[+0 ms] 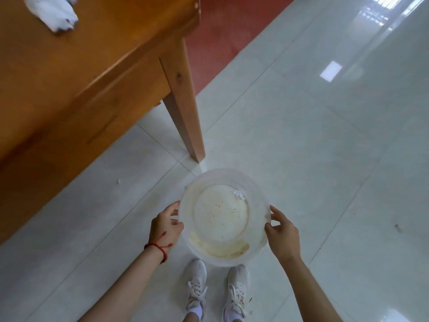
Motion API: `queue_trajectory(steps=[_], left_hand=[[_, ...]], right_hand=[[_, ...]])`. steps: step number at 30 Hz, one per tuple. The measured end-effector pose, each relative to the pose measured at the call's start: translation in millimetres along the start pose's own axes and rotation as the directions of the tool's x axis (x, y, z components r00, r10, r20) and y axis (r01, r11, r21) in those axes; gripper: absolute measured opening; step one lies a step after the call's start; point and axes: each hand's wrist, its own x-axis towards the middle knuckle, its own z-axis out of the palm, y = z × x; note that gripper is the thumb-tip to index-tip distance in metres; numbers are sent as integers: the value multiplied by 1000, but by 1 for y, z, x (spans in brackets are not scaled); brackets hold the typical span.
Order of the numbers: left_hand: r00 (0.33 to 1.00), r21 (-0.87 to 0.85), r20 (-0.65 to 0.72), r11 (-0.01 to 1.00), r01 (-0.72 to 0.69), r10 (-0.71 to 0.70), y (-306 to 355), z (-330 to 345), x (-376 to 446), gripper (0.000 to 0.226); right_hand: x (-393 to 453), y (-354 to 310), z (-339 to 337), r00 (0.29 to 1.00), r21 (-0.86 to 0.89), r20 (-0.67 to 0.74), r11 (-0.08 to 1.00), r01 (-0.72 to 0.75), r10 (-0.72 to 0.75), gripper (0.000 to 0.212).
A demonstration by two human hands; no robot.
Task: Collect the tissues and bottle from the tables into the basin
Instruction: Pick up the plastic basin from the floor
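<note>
Basin first: the round translucent white plastic basin [224,217] hangs above our white laced sneakers [196,289] and the pale glossy tiled floor [313,159], carried between both hands rather than set down, which we judge leaves it free to travel from one surface to the next. Our left hand [166,225], the one with a red string bracelet [156,248] at the wrist, closes its grip on the left rim, thumb over the edge; our right hand [282,231] does the same on the opposite rim, so the load is balanced and the mouth stays level and open upward. Inside, yellowish stains mark the bottom and near wall, and one small crumpled white tissue scrap [238,194] sits at the far edge of the base, so collecting looks barely begun. A tiny white speck [119,181] lies on the floor to the left, too small to identify. Farther on stands the orange-brown wooden table [92,54], its leg planted just beyond the basin. At that surface's far corner lies a larger crumpled white tissue wad [53,10], blurred, probably the next pickup; one hand must let go to take it. No bottle shows anywhere.
</note>
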Motion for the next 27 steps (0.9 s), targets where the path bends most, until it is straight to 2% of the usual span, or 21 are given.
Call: queue_trajectory(steps=[5, 17, 27], left_hand=[[1000, -67, 0, 998, -13, 13, 38, -31, -55, 53], [997, -141, -10, 987, -73, 73, 101, -100, -171, 54], [997, -289, -57, 955, -66, 52, 119, -147, -217, 56]], right_hand=[[-47, -35, -50, 999, 51, -18, 998, 37, -36, 46], [-156, -105, -144, 987, 45, -11, 986, 163, -163, 44], [-201, -169, -175, 953, -57, 0, 951, 304, -304, 44]])
